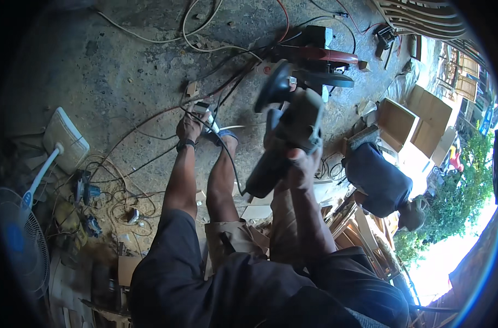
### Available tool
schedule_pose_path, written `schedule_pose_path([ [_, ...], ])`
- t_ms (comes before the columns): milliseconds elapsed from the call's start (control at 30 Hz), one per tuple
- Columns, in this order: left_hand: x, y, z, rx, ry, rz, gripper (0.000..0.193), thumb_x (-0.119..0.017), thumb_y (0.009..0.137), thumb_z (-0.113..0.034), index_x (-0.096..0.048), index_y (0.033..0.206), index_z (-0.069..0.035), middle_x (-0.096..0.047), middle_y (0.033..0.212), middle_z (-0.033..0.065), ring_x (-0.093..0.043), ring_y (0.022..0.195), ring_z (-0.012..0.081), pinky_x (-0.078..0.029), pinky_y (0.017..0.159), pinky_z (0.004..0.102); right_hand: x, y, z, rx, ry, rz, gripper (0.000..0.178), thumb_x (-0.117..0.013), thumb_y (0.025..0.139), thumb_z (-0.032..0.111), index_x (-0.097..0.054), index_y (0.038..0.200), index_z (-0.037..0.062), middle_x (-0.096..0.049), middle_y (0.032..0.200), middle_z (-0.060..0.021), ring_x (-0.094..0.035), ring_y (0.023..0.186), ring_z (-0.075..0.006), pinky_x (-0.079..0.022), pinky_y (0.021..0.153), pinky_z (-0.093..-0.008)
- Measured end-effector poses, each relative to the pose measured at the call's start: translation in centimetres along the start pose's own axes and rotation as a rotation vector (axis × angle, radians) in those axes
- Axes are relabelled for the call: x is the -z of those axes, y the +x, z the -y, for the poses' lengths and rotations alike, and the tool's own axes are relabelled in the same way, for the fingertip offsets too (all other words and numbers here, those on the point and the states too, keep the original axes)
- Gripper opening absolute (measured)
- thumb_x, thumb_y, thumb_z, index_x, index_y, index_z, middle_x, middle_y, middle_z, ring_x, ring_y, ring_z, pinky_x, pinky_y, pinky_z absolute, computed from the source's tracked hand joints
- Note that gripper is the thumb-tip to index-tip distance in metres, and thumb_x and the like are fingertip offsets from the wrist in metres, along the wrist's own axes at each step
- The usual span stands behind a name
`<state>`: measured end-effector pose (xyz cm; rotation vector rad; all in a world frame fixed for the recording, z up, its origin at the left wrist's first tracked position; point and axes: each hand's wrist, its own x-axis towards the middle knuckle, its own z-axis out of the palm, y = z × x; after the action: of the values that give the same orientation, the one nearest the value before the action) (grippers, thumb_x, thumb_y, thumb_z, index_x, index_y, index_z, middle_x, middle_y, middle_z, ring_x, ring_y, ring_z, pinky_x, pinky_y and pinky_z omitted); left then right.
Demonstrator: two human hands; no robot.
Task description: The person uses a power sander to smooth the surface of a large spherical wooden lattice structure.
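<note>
Dark grey, the power tool (294, 128) with its round disc (273, 86) is held up just right of centre, the right hand (305, 169) wrapped around its body. Farther left, the left hand (190, 128), a dark band (186, 144) at its wrist, grips a pale boxy piece (204, 113). A pale cable (205, 51) winds over the far concrete floor (123, 76); a fan (19, 235) stands near at left, a co-worker (377, 177) bends at right.

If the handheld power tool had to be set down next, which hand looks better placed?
Right, most likely: the right hand grips the power tool by its body. The left hand is away from it and seems occupied, holding a pale boxy object.
</note>
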<state>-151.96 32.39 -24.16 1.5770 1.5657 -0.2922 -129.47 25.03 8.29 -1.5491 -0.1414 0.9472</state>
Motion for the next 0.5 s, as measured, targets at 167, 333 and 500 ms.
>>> schedule_pose_path([
  [167,2.6,-5.2,3.6,0.149,-0.172,0.0,0.064,-0.065,0.084,-0.062,-0.064,0.114,-0.006,-0.072,0.11,0.014,-0.068,0.102,0.0293,-0.051,0.086,0.0391,3.2,-1.7,4.2,0.143,0.005,0.101,0.085,-0.059,0.087,0.067,-0.051,0.128,-0.0065,-0.061,0.1,-0.0156,-0.063,0.083,-0.0241,-0.053,0.071,-0.0346],
  [333,6.9,-10.6,8.8,0.173,-0.322,-0.312,0.06,-0.066,0.085,-0.055,-0.063,0.103,0.003,-0.068,0.097,0.0145,-0.067,0.084,0.0261,-0.054,0.071,0.034,1.6,-0.2,8.5,0.287,0.219,0.123,0.08,-0.052,0.089,0.07,-0.051,0.132,0.0017,-0.062,0.107,-0.0146,-0.063,0.089,-0.0267,-0.054,0.075,-0.0392],
  [500,15.2,-12.7,9.1,0.465,-0.788,-0.621,0.058,-0.057,0.093,-0.049,-0.066,0.108,0.006,-0.064,0.091,0.0208,-0.059,0.078,0.0311,-0.046,0.076,0.0409,-3.6,4.6,16.5,0.403,0.424,-0.181,0.065,-0.045,0.096,0.065,-0.056,0.121,0.0063,-0.064,0.099,-0.0107,-0.066,0.085,-0.0239,-0.056,0.076,-0.0413],
])
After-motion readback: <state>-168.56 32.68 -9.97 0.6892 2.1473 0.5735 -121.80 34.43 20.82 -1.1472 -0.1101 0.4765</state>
